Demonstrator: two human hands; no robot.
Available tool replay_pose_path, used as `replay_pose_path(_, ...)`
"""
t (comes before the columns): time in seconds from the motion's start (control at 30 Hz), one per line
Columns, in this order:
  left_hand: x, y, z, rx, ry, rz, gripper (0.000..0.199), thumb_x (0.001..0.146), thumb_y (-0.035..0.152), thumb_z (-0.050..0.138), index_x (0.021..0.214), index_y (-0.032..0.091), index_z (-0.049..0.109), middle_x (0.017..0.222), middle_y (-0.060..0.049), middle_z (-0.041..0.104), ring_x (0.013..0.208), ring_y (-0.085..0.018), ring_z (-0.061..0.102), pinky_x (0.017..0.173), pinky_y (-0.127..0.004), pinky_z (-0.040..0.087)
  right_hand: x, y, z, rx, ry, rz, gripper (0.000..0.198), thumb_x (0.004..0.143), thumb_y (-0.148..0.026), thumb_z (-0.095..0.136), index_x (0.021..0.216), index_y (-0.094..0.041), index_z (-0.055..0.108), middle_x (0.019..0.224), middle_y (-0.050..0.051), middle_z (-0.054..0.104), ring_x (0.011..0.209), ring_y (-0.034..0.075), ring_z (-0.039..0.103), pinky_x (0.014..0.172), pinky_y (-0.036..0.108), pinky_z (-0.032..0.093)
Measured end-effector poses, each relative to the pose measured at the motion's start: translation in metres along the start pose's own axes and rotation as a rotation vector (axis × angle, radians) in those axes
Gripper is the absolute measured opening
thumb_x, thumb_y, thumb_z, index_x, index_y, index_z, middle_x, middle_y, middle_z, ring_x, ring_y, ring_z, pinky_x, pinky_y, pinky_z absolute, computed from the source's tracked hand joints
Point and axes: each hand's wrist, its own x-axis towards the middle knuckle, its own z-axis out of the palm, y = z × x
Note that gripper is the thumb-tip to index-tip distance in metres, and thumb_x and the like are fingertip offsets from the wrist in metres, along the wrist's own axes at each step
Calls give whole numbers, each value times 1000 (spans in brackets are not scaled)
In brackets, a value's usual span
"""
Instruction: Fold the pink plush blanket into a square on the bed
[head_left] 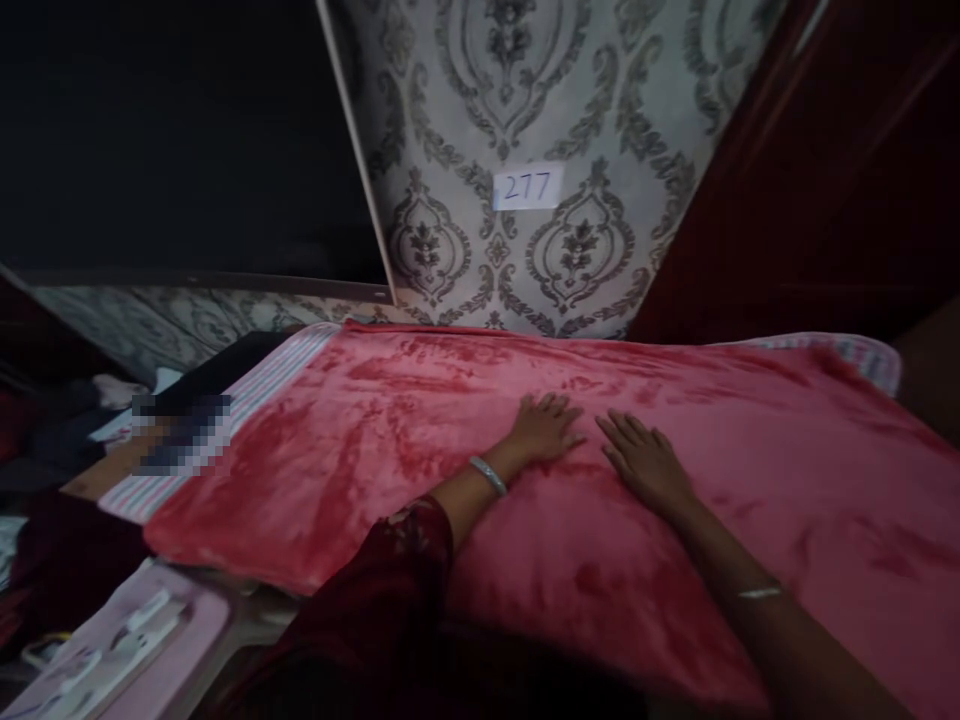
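A plush red-pink blanket point(360, 450) lies spread over a raised flat surface, its pile brushed into lighter and darker patches. My left hand point(544, 428) rests palm down near the blanket's middle with fingers spread. Just to its right, my right hand point(646, 460) also lies flat on the plush, fingers stretched forward. The two hands are close but apart, and neither grips anything. From under the blanket, a striped cloth point(281, 370) shows along the left side and again at the far right corner.
Behind the blanket stands a patterned wall with a paper label point(528, 187) reading 277. A large dark screen point(187, 140) hangs at the left, and a dark red wooden panel point(810, 200) is at the right. A pink board point(202, 600) holding white items sits at lower left.
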Motion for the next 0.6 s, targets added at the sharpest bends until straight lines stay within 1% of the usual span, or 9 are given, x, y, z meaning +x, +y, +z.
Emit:
replay_pose_path(0.07,-10,-24,-4,-7,1,-51,63,104,57,38,160,29,38,170,-6,30,158,-28,25,128,-55,18,-2,2,5,-28,27,-6,57,105,-40,25,156,-30,48,162,7,44,149,32,40,117,61,38)
replay_pose_path(0.13,-28,-59,-12,0,26,-142,62,104,56,37,160,28,40,170,-6,31,157,-28,26,128,-54,18,-3,5,9,-37,45,-16,57,105,-41,24,156,-31,47,161,7,46,149,31,41,116,61,39)
replay_pose_path(0.23,-65,-126,-29,26,74,-309,61,107,50,32,160,22,39,170,-10,29,157,-31,25,127,-57,15,-5,8,13,-37,66,-25,58,105,-42,22,155,-32,48,161,6,47,149,31,41,115,60,40)
replay_pose_path(0.27,-79,-150,-35,34,77,-372,60,107,48,32,160,20,39,169,-12,29,157,-32,26,126,-58,17,-5,8,14,-37,71,-26,58,105,-43,21,155,-31,48,161,6,47,149,30,42,115,60,40)
replay_pose_path(0.33,-107,-196,-47,56,93,-512,59,107,44,30,158,16,40,168,-16,31,156,-35,26,124,-64,16,-5,9,16,-37,71,-27,59,105,-44,21,154,-30,49,161,7,47,148,30,42,115,59,41)
replay_pose_path(0.4,-134,-235,-55,74,99,-666,61,105,44,35,157,14,42,167,-22,31,155,-41,26,120,-72,18,-5,9,16,-38,66,-25,60,104,-45,21,154,-28,50,160,8,47,148,30,43,115,58,41)
replay_pose_path(0.43,-145,-251,-58,78,102,-742,61,105,45,34,158,16,41,168,-20,30,156,-40,25,120,-71,19,-5,9,16,-39,65,-22,60,104,-45,21,154,-28,50,160,8,47,148,30,43,114,58,41)
replay_pose_path(0.5,-166,-275,-61,80,110,-860,62,104,47,31,160,21,38,170,-17,28,157,-37,24,121,-67,20,-4,9,15,-42,62,-18,59,104,-45,22,153,-29,51,159,7,48,147,30,44,114,58,42)
replay_pose_path(0.6,-191,-293,-62,77,128,-927,62,105,47,25,160,21,38,170,-16,28,157,-34,23,123,-62,21,-5,8,13,-49,59,-14,59,103,-44,23,154,-31,50,159,7,50,147,30,45,114,58,43)
